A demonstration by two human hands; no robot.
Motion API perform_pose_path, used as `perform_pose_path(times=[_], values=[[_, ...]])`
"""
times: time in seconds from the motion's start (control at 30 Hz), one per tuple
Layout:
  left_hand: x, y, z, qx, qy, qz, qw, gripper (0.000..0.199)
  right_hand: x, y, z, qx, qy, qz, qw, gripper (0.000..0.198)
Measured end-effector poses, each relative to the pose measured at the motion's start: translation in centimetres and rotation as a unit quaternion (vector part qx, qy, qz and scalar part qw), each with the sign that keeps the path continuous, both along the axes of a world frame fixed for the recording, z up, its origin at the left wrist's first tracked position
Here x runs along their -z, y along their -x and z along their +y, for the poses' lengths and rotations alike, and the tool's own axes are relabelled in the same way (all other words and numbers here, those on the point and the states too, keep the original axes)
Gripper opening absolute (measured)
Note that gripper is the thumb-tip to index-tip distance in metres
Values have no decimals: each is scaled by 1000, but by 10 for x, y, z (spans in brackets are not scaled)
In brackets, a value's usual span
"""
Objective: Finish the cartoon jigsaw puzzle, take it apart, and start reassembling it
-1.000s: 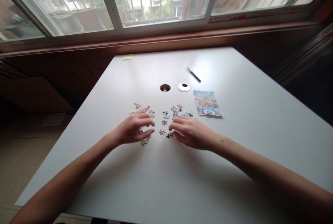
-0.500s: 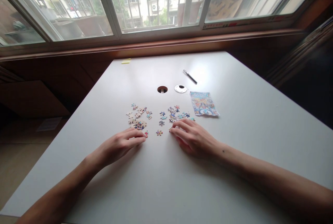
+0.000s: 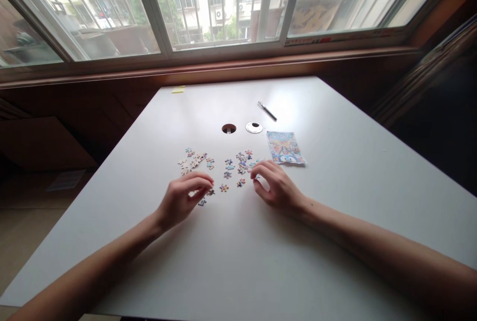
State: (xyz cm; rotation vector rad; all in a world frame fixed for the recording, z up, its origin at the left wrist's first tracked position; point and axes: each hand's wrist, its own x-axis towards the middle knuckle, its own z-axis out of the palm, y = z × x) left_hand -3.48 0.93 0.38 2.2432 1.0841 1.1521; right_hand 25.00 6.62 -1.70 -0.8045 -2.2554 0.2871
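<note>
My left hand (image 3: 186, 194) hovers by the left group of puzzle pieces (image 3: 197, 161), thumb and forefinger pinched together. Whatever is between those fingertips is too small to make out. Just under them lies a dark puzzle piece (image 3: 211, 192), with another piece (image 3: 202, 202) nearer to me. My right hand (image 3: 274, 187) is curved beside the right group of pieces (image 3: 244, 164), its thumb apart from the fingers, and nothing shows in its grasp. Between the hands lie a multicoloured piece (image 3: 224, 188) and a second one (image 3: 241, 182). The hand partly covers a few light-blue pieces.
A colourful printed sheet or packet (image 3: 286, 148) lies beyond my right hand. Farther back are a pen (image 3: 267, 111), a round metal cover (image 3: 254, 127), a hole (image 3: 228, 128) in the white table (image 3: 231, 261), and a yellow sticky note (image 3: 178, 89). Windows stand behind.
My left hand has lifted slightly and closed into a pinch; a piece now shows below it. My right hand has drawn back from the multicoloured piece, uncovering it, and its thumb has spread.
</note>
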Motion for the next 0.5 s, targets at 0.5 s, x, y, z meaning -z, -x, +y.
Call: perform_pose_path(times=[0.5], values=[[24,-61,-1,9,-15,39,999,15,0,-2,-9,-124,-60,-82,987,19]])
